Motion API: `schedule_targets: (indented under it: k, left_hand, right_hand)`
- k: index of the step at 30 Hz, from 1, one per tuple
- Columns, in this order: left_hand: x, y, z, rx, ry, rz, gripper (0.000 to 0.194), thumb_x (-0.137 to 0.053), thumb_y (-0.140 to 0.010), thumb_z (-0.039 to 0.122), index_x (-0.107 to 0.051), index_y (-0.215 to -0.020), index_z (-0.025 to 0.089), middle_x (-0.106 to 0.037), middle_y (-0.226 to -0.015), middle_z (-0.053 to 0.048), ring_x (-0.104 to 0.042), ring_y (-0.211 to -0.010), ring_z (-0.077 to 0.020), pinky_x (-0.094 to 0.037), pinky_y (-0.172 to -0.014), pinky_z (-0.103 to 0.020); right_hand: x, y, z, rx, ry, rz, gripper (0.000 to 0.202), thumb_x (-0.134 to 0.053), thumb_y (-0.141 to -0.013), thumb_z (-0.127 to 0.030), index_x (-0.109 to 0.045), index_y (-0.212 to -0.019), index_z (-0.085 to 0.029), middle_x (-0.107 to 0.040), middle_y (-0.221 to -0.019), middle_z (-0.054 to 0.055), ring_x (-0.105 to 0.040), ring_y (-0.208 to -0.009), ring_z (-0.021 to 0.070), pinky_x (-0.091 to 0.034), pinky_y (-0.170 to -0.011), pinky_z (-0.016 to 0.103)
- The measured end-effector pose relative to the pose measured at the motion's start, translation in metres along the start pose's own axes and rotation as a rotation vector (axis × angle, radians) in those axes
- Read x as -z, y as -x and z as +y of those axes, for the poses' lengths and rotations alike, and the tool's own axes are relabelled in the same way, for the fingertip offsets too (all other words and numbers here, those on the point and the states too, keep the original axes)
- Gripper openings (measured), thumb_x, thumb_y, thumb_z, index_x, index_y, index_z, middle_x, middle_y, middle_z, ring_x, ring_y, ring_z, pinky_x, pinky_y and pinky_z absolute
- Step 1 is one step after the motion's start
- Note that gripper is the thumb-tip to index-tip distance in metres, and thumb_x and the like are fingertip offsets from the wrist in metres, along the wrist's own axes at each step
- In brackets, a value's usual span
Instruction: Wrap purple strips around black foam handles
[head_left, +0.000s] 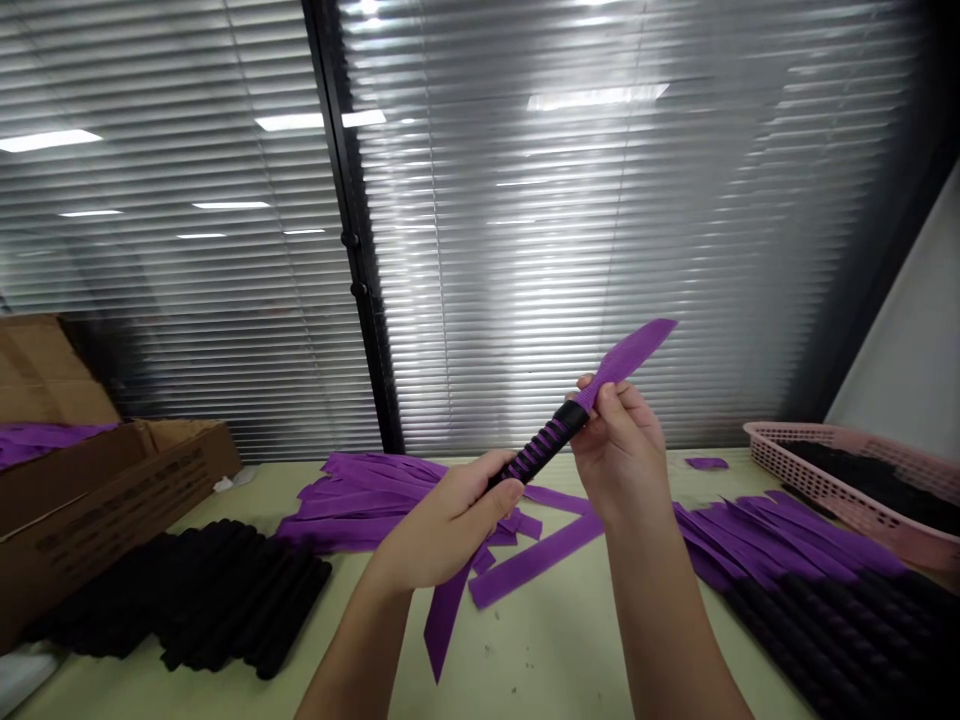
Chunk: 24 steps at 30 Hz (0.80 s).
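My left hand [457, 520] is wrapped round a black slotted tube [538, 448], held at a slant above the table. Purple webbing shows through the tube's slots. At the upper end a purple strap [634, 350] sticks out, pinched between the thumb and fingers of my right hand [622, 440]. Below my left hand hangs another length of purple strap [448, 620], its tip pointed; where it joins the tube is hidden by the hand.
Purple straps [360, 490] are heaped behind my hands. Several black tubes [247, 600] lie at left near a cardboard box [180, 480]. At right lie tubes with purple straps [795, 540], beside a pink basket [780, 432] of black pieces. Window blinds [495, 250] stand behind the table [555, 650].
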<state>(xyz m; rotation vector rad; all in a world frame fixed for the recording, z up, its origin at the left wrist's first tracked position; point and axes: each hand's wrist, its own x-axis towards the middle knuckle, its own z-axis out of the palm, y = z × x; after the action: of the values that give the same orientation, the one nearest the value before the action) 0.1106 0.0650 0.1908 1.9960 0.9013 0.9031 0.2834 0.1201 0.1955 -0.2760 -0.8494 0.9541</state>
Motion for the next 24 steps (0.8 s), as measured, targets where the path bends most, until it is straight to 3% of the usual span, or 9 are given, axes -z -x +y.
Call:
schedule_targets:
  k: [6, 11, 15, 21, 24]
  left_hand:
    - [-0.003, -0.001, 0.003, -0.010, -0.143, 0.114, 0.017, -0.047, -0.095, 0.035, -0.054, -0.103, 0.022, -0.054, -0.077, 0.002, -0.048, -0.066, -0.0121, -0.036, -0.060, -0.024]
    - [-0.002, -0.004, -0.005, -0.016, -0.283, 0.231, 0.017, -0.053, -0.092, 0.037, -0.054, -0.103, 0.024, -0.058, -0.083, 0.002, -0.051, -0.070, -0.0142, -0.037, -0.063, -0.025]
    - [-0.002, -0.006, -0.008, -0.024, -0.332, 0.233, 0.015, -0.056, -0.090, 0.034, -0.054, -0.100, 0.023, -0.061, -0.086, 0.002, -0.053, -0.076, -0.0160, -0.039, -0.068, -0.027]
    - [-0.001, -0.007, -0.012, 0.009, -0.319, 0.176, 0.019, -0.050, -0.093, 0.039, -0.054, -0.100, 0.022, -0.062, -0.085, -0.001, -0.055, -0.073, -0.0169, -0.039, -0.063, -0.028]
    - [0.001, -0.008, -0.015, 0.013, -0.298, 0.147, 0.025, -0.045, -0.094, 0.043, -0.055, -0.091, 0.020, -0.059, -0.080, -0.002, -0.053, -0.069, -0.0164, -0.038, -0.062, -0.028]
  right_hand:
    - [0.002, -0.001, 0.001, 0.002, 0.013, -0.009, 0.025, -0.080, -0.070, -0.037, -0.062, -0.079, -0.022, -0.067, -0.090, -0.002, -0.061, -0.072, 0.0093, -0.052, -0.064, 0.021]
    - [0.008, -0.003, -0.001, -0.097, 0.158, -0.062, 0.026, -0.079, -0.071, -0.040, -0.064, -0.082, -0.022, -0.069, -0.097, 0.002, -0.062, -0.081, 0.0140, -0.054, -0.067, 0.027]
    - [0.013, -0.005, 0.000, -0.137, 0.202, -0.063, 0.027, -0.083, -0.066, -0.034, -0.068, -0.086, -0.022, -0.068, -0.089, 0.001, -0.061, -0.083, 0.0141, -0.055, -0.070, 0.028]
    - [0.013, -0.006, 0.000, -0.146, 0.168, -0.064, 0.031, -0.083, -0.066, -0.030, -0.067, -0.092, -0.024, -0.070, -0.090, 0.001, -0.062, -0.098, 0.0189, -0.056, -0.073, 0.030]
    - [0.012, -0.006, -0.001, -0.145, 0.164, -0.050, 0.030, -0.082, -0.067, -0.030, -0.066, -0.092, -0.024, -0.070, -0.086, 0.000, -0.064, -0.092, 0.0174, -0.056, -0.072, 0.030]
